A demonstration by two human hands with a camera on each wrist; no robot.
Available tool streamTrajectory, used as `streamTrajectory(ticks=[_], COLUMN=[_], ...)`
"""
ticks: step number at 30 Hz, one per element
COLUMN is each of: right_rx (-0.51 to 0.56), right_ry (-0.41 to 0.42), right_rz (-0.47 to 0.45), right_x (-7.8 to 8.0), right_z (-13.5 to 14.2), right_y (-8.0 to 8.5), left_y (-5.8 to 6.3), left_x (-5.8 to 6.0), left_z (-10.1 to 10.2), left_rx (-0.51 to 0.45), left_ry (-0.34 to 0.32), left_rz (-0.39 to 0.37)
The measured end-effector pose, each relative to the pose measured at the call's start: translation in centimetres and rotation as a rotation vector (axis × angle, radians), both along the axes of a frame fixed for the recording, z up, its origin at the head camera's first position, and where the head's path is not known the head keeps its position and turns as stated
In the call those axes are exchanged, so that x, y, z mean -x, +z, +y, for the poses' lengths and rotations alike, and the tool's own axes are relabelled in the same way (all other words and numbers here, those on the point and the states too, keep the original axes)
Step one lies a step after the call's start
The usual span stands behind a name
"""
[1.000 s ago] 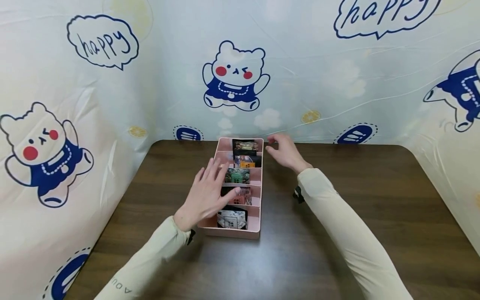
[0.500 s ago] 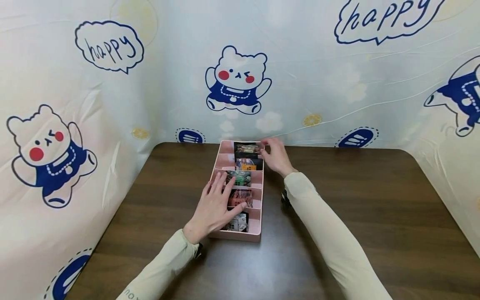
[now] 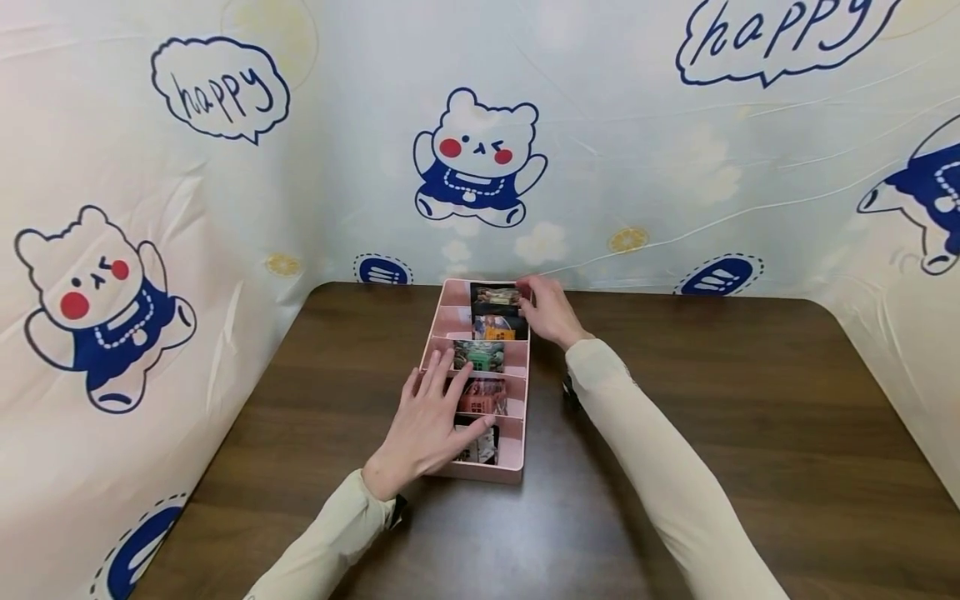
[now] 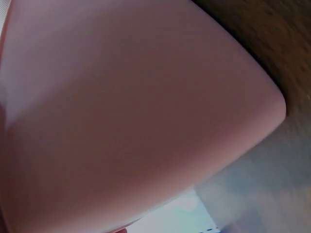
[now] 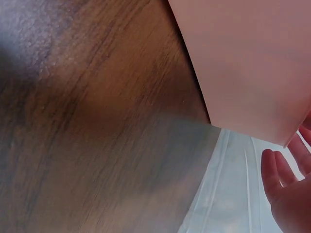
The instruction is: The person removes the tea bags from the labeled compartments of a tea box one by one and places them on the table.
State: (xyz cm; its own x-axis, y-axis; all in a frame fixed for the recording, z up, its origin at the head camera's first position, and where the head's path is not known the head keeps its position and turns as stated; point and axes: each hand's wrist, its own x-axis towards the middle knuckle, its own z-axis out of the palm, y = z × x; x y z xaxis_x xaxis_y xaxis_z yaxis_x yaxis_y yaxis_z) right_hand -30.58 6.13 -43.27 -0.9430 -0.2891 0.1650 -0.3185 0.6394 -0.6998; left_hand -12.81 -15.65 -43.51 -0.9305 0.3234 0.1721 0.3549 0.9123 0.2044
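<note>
In the head view, a long pink divided organizer box [image 3: 486, 475] stands on the table. Its compartments hold small printed packets: a dark one [image 3: 497, 297] at the far end, then an orange one [image 3: 495, 330], a green one [image 3: 483, 356], a reddish one [image 3: 487, 395] and a grey-white one [image 3: 486, 448] nearest. My left hand [image 3: 422, 425] lies spread over the box's left side, its fingers fairly straight. My right hand [image 3: 551, 311] grips the far right corner, thumb by the dark packet. Box wall hides part of the right fingers [image 5: 272, 172] in the right wrist view.
The brown wooden table [image 3: 712, 433] extends on both sides of the box. A printed fabric curtain [image 3: 622, 150] with cartoon bears hangs at the back and sides. The left wrist view is filled mostly by the pink box wall [image 4: 136, 97].
My right hand has moved left from beside the box to its far right corner. My left hand has slid slightly right and nearer over the box. Little differs in the last half second.
</note>
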Motion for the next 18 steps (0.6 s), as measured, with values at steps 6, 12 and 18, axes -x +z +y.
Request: streamTrajectory(ticks=[6,12,18], right_rx=[-0.019,-0.063,-0.075], right_ry=[0.007,-0.013,-0.028], right_rz=[0.021,0.030,0.013], right_x=[0.05,-0.05,-0.03], right_z=[-0.26,-0.50,-0.62], right_y=[-0.10,-0.09,-0.01], left_y=[-0.24,-0.30,-0.32], left_x=[-0.07,-0.14,-0.07], left_z=[0.00,0.07,0.10], left_rx=[-0.010,-0.006,-0.006], left_ry=[0.010,0.009,0.013], left_rz=[0.015,0.027,0.033])
